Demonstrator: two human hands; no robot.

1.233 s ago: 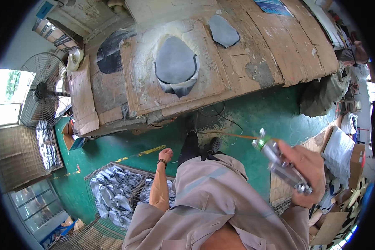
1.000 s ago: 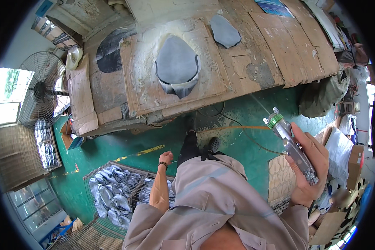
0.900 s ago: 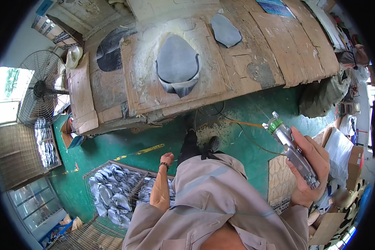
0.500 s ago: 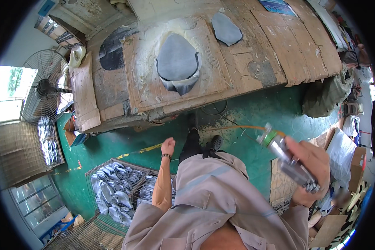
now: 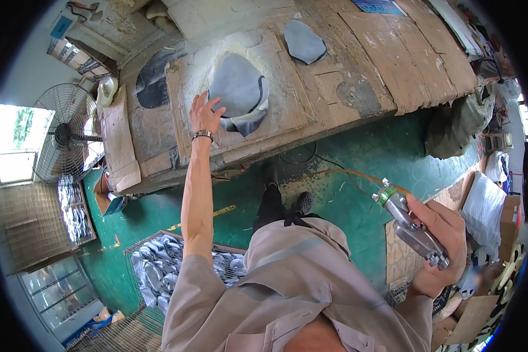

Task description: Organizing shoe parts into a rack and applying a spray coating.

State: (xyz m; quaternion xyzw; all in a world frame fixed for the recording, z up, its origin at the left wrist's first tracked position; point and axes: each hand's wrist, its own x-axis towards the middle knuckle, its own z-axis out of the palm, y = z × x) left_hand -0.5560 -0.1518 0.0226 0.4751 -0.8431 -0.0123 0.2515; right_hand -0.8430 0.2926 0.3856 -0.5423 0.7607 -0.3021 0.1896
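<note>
Not yet lifted, the grey piece (image 5: 236, 85) lay on the worktop (image 5: 358, 97) at eleven o'clock; the left hand (image 5: 205, 116), grip open, hung at its edge, perhaps touching. The right hand (image 5: 446, 243) gripped a spray gun (image 5: 409, 226).

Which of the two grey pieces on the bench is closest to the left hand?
The larger grey piece, on the whitened cardboard: the left hand is at its edge. The smaller piece lies farther right.
</note>
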